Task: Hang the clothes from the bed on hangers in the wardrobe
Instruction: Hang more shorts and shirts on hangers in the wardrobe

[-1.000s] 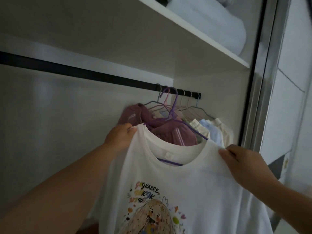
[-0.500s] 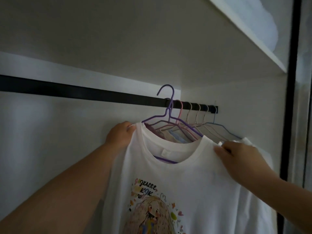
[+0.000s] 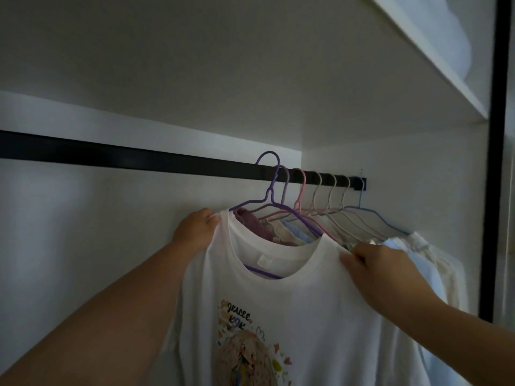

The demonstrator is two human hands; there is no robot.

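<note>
We hold the white T-shirt [image 3: 292,316] by its two shoulders: our left hand [image 3: 195,229] grips the shoulder seam at its outer corner, fingers [image 3: 207,218] curled round the cloth, and our right hand [image 3: 381,268] pinches the other shoulder just beside the neckline, fingers [image 3: 352,259] bent down onto the fabric. The shirt hangs between the two hands on a purple hanger [image 3: 269,190], whose bar shows through the neck opening and whose hook rises above and between our fingers. The hook's curve sits at the top edge of the black rail [image 3: 139,158]; whether it rests on the rail or is just in front of it we cannot tell. A printed cartoon figure with coloured lettering shows on the shirt's front, below both hands.

Past our right fingers, further along the rail, a row of other hangers [image 3: 328,199] carries hung clothes [image 3: 278,232] in purple, cream, pale blue and white, pressed close behind the shirt. The rail crosses a white wardrobe interior; a white shelf [image 3: 434,65] runs overhead, and a dark door frame [image 3: 493,162] stands beyond the right hand.

Both bare forearms reach up and forward, the left from low on the left, the right from the lower right edge.
</note>
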